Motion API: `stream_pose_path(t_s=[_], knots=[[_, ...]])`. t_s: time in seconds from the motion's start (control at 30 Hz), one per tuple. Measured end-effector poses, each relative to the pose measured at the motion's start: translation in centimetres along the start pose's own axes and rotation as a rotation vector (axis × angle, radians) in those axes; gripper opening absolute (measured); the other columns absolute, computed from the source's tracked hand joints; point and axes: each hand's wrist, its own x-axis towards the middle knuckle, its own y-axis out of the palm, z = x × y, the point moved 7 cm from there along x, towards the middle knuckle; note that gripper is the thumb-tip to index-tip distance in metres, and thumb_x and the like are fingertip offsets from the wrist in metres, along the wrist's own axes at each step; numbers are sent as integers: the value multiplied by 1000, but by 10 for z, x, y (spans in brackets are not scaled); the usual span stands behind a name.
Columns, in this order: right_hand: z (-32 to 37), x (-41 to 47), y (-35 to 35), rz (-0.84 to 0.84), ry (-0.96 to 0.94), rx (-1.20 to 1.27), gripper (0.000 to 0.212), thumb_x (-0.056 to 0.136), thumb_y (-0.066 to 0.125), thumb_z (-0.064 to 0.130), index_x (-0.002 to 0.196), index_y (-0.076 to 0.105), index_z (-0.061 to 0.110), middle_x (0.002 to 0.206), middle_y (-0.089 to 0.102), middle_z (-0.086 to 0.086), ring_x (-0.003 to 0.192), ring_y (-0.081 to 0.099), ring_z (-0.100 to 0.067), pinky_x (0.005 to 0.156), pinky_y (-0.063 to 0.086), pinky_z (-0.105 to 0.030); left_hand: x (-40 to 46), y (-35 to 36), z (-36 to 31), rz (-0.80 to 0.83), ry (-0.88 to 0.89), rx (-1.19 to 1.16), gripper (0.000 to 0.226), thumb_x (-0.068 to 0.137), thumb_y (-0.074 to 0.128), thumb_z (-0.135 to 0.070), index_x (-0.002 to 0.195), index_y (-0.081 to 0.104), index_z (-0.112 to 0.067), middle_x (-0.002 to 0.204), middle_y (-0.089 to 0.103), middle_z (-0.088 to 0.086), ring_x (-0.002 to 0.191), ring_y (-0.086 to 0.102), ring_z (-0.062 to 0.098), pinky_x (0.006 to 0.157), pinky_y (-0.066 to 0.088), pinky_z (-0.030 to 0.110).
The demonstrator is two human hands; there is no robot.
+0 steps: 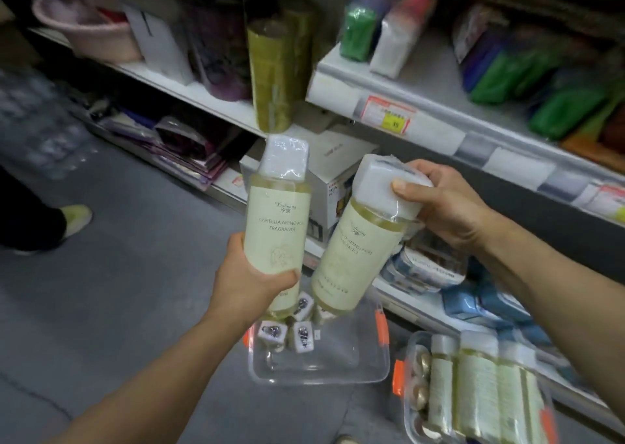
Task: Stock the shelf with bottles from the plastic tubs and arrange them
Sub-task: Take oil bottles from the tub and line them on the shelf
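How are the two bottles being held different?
The left bottle stands nearly upright; the right bottle leans. The left hand grips the left bottle near its bottom; the right hand holds the right bottle by its cap. Both have pale labels, yellowish liquid and wrapped white caps.

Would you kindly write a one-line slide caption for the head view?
Left hand and right hand each hold a pale bottle above two clear tubs beside the shelf.

Right tub [473,393] cut off below — shelf goods [541,81] blurred
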Motion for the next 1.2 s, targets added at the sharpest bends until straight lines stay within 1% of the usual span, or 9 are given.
stream_pose_path(t_s=[0.13,0.2,0.3,0.37,0.47,0.57,0.7,0.87,1.2], knots=[[73,-18,15,37,-80,44,78,28,93,45,92,61,13,72,70,2,62,66,-11,51,52,-23,-13,-29,-54,-18,60,-33,66,65,83,-10,116,43,-20,98,56,-13,89,56,5,59,43,17],[106,-28,16,17,-115,42,60,41,92,33,88,60,14,69,69,4,60,65,-10,54,52,-24,-19,-42,-81,-30,94,-43,69,64,84,-11,118,43,-19,101,58,-10,93,58,10,63,46,19],[154,-46,18,3,-172,5,29,63,74,13,86,58,14,70,66,4,60,62,-7,55,50,-21,-28,-61,-121,-37,137,-56,72,63,85,-12,120,43,-20,107,60,-4,99,59,17,78,53,35],[184,-60,23,25,-194,-53,31,64,77,13,88,58,13,77,63,0,64,62,-8,56,51,-20,-34,-73,-149,-36,180,-69,70,62,86,-12,118,44,-19,107,61,-4,99,60,17,81,53,37],[225,-80,23,36,-235,-111,29,69,75,16,93,59,14,82,64,-1,71,63,-11,59,52,-22,-45,-86,-190,-21,229,-104,69,60,86,-12,114,44,-18,103,61,-7,96,60,13,71,50,27],[261,-97,18,33,-285,-110,26,70,69,25,94,63,17,84,65,0,73,63,-13,59,51,-25,-56,-96,-227,-13,266,-121,79,46,83,-27,115,45,-20,105,63,-7,97,62,14,80,55,37],[310,-117,12,10,-337,-125,50,53,79,42,95,64,19,88,68,-2,77,65,-16,62,52,-26,-68,-102,-279,9,343,-145,74,56,88,-17,116,44,-19,105,62,-5,99,62,16,85,54,41],[369,-137,-3,-49,-412,-46,36,65,68,25,97,57,11,81,61,-4,67,60,-12,51,47,-19,-75,-103,-347,41,461,-153,68,64,85,-11,116,42,-20,107,60,-6,100,60,14,87,52,37],[466,-128,-67,-134,-534,34,33,72,69,21,100,54,11,86,61,-3,66,61,-10,51,48,-22,-46,-75,-473,101,622,-203,73,66,84,-7,123,41,-20,114,61,-4,106,60,15,92,51,38]])
